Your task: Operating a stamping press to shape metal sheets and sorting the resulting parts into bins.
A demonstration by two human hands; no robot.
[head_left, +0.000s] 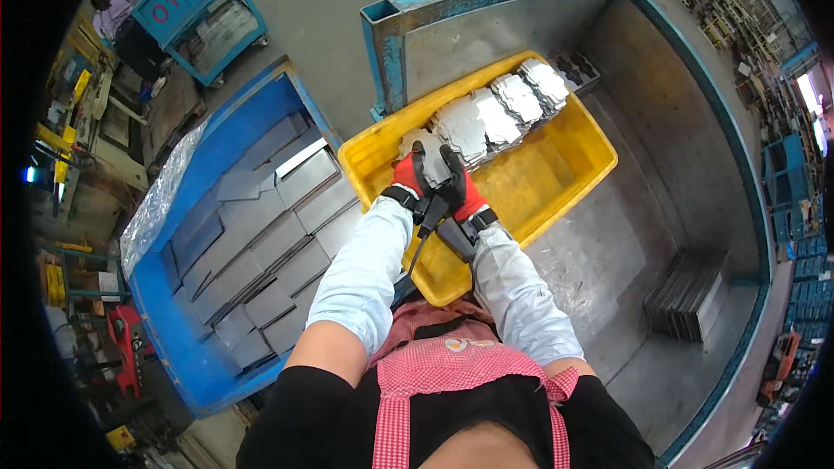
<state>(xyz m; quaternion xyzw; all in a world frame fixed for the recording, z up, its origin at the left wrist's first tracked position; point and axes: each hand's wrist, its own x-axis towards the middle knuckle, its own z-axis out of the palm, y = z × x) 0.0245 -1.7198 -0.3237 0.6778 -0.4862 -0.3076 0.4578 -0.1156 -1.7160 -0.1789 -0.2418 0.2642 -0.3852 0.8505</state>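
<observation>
At the far left a blue bin (174, 330) is seen, filled with flat grey metal sheets (269, 234) lying overlapped, with a clear plastic liner draped over its upper-left rim. Next to it, near the middle, a yellow tub (582, 156) rests inside a large blue-rimmed steel container (695, 122), against that container's near-left corner. A row of stamped grey metal plates (495, 117) is stacked on edge along the tub's far-left wall, running toward its far corner. The left hand (408, 175), in a red and black glove, is laid against the near end of that row, and the right hand (459, 187), gloved alike, is pressed close beside it on the same end; both grips are closed about the nearest plates, though how many are held cannot be told. The step in hand is judged to be the gathering or squaring of the row's near end inside the tub. The next move is judged to call for a firm, even two-handed grip so that the thin plates are kept together and sharp edges are kept off the sleeves. Further right, a small stack of dark ribbed parts (691, 295) lies on the container's floor.
</observation>
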